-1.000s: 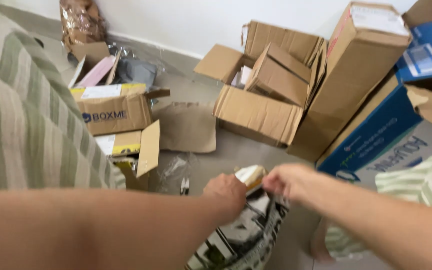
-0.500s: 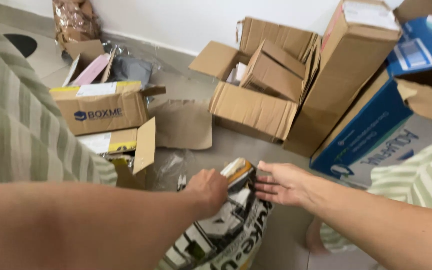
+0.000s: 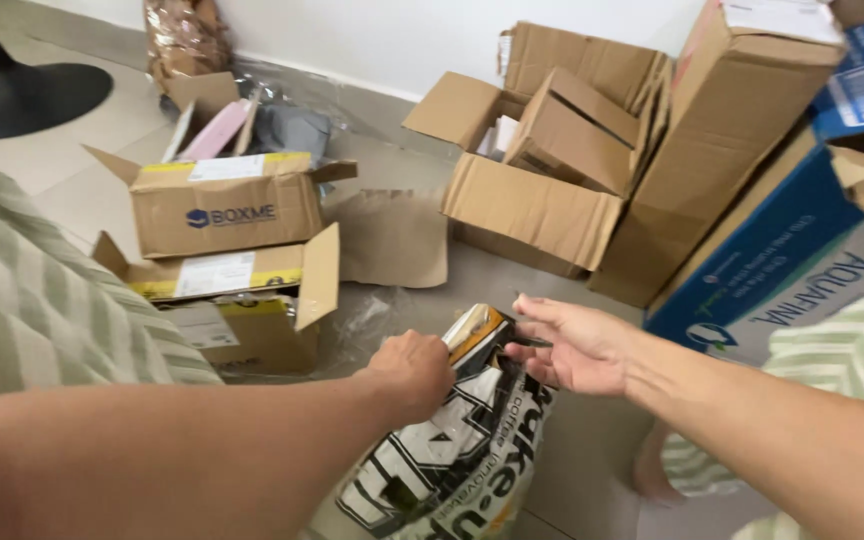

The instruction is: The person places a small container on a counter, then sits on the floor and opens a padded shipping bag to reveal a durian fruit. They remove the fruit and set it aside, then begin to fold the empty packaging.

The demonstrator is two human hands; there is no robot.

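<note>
A black-and-white printed plastic bag [image 3: 462,450] with an orange top edge stands on the floor right in front of me. My left hand [image 3: 414,368] is closed on the left side of the bag's top edge. My right hand [image 3: 572,345] sits at the right side of that edge, fingers spread and slightly curled, its fingertips touching the bag's mouth. What is inside the bag is hidden.
Open cardboard boxes [image 3: 232,210] lie to the left; more stacked cartons [image 3: 552,170] and a tall box [image 3: 722,140] stand behind. A blue-and-white carton [image 3: 782,260] is on the right. A flat cardboard sheet [image 3: 392,240] and clear plastic wrap [image 3: 362,320] lie on the floor. A black round base [image 3: 32,95] sits far left.
My right hand went from pinching the bag's top to open with spread fingers at its edge. The view shifted, showing more boxes at left. The left hand kept its grip.
</note>
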